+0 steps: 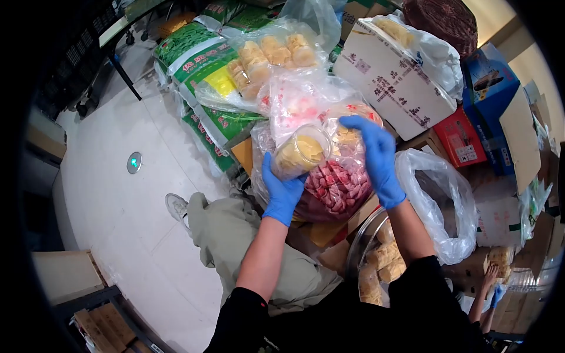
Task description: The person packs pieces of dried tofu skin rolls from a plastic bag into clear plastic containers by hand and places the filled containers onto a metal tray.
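Note:
My left hand (285,189), in a blue glove, holds a clear round tub (303,152) of pale yellow pieces, tilted with its open rim toward the upper right. Beside it on the right is my right hand (378,154), also gloved in blue, with its fingers bent over a bag of yellowish pieces (346,136); whether anything is between the fingertips is hard to tell. Below both hands sits a plastic bag of dark pink pieces (336,189). A clear bag with red and white contents (294,100) lies just beyond the tub.
Green sacks (200,88) are stacked at upper left, topped by bagged filled tubs (276,52). A white box (391,76) leans at upper right. Near my right arm stand an open plastic bag (444,200) and a round container of filled tubs (382,265). A co-worker's hands (491,282) show lower right.

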`<state>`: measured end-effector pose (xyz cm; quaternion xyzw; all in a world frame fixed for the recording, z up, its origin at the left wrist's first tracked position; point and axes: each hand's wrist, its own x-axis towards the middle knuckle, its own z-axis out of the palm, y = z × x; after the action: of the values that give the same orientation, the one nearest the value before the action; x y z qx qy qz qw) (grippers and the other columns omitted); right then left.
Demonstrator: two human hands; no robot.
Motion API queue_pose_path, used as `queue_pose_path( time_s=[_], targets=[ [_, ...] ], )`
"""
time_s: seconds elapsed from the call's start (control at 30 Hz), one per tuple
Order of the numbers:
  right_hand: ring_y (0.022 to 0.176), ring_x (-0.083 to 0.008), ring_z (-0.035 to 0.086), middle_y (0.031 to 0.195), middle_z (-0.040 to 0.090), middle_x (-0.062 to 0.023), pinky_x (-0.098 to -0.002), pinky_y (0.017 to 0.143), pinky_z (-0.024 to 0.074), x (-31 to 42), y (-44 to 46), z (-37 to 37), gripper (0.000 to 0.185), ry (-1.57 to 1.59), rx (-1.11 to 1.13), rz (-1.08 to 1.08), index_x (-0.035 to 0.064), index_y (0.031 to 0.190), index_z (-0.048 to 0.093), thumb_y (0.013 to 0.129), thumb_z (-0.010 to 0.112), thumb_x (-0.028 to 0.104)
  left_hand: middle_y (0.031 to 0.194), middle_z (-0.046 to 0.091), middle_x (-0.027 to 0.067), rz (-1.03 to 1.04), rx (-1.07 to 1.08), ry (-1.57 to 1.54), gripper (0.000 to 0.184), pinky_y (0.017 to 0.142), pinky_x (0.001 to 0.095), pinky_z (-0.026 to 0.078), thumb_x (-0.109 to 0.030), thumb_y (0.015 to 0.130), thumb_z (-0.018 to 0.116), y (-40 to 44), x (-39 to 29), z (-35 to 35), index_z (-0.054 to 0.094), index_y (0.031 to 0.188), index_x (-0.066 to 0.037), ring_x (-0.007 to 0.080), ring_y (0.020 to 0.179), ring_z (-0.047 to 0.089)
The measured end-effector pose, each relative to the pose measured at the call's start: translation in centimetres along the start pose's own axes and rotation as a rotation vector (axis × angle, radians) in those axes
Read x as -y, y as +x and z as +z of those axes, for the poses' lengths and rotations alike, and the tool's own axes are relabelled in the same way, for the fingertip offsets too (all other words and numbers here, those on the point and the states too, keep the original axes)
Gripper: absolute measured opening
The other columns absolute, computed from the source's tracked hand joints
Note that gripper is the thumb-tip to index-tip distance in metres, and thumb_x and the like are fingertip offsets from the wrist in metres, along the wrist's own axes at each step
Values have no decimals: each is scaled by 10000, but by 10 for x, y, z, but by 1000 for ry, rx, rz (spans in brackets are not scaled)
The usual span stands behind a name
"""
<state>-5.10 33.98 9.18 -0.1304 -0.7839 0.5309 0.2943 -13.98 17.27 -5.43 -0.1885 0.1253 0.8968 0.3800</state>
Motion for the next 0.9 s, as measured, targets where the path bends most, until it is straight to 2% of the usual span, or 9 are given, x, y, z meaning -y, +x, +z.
queue_pose_path(
  time_s=[0.1, 0.17, 0.2, 0.3, 0.37, 0.57, 0.67, 0.8, 0.9],
  targets=[
    [999, -190, 672, 1044, 716, -162, -313, 897, 505, -71, 36, -21, 262, -9, -50, 43, -13, 1068, 711, 961, 535, 149, 1357, 529, 122, 19, -69, -54, 652, 910, 486, 534, -564, 911, 492, 4, 0, -3, 465, 1397, -131, 314, 1208, 543],
    [973, -221, 682, 1056, 715, -178, -327, 886, 511, -122, 49, -32, 277, -442, 300, 194, -29, 1099, 693, 928, 547, 133, 1364, 521, 119, 23, -66, -42, 661, 909, 476, 532, -569, 906, 496, 4, 0, 1, 463, 1399, -130, 310, 1211, 539],
    [964, -303, 687, 1085, 701, -205, -359, 882, 519, -136, 49, -32, 308, -572, 387, 115, -16, 1118, 688, 872, 547, 105, 1371, 513, 116, 24, -70, -30, 670, 908, 466, 530, -575, 902, 501, 3, 0, 3, 460, 1401, -130, 307, 1215, 535],
    [971, -370, 666, 1070, 691, -214, -416, 881, 519, -166, 63, -26, 311, -836, 505, -7, 19, 1084, 705, 821, 576, 124, 1383, 500, 105, 19, -54, -38, 675, 903, 459, 527, -579, 896, 506, 2, -1, 7, 461, 1401, -133, 304, 1218, 529],
    [963, -395, 648, 1030, 688, -207, -457, 865, 516, -163, 71, -16, 276, -1168, 511, 113, 40, 1016, 712, 791, 618, 168, 1380, 502, 104, 7, -42, -57, 675, 906, 458, 525, -581, 896, 504, 6, -2, 2, 460, 1402, -137, 302, 1216, 530],
    [879, -366, 674, 977, 701, -182, -449, 757, 537, -220, 83, -19, 254, -1198, 418, -122, 68, 970, 728, 771, 669, 215, 1386, 509, 131, 19, -46, -59, 699, 1011, 492, 470, -593, 916, 472, 7, -8, 4, 468, 1401, -89, 324, 1256, 518],
    [873, -348, 670, 1001, 701, -162, -429, 760, 533, -224, 85, -29, 219, -1117, 383, -62, 69, 978, 723, 803, 652, 180, 1369, 522, 130, 16, -45, -45, 697, 1001, 485, 477, -596, 914, 478, 8, -9, -1, 476, 1393, -90, 320, 1239, 528],
    [834, -347, 665, 943, 693, -141, -425, 729, 528, -150, 54, -25, 147, -1176, 368, -207, 54, 919, 709, 829, 629, 139, 1353, 530, 96, 5, -38, -9, 677, 926, 452, 520, -599, 900, 486, 11, -10, -2, 485, 1386, -128, 287, 1219, 536],
    [779, -286, 672, 882, 686, -129, -367, 711, 528, -82, 23, -15, 132, -892, 207, -283, 41, 938, 712, 832, 640, 71, 1358, 532, 99, 20, -19, 4, 686, 951, 457, 506, -602, 902, 485, 12, -6, -1, 482, 1392, -122, 292, 1230, 533]
  ],
)
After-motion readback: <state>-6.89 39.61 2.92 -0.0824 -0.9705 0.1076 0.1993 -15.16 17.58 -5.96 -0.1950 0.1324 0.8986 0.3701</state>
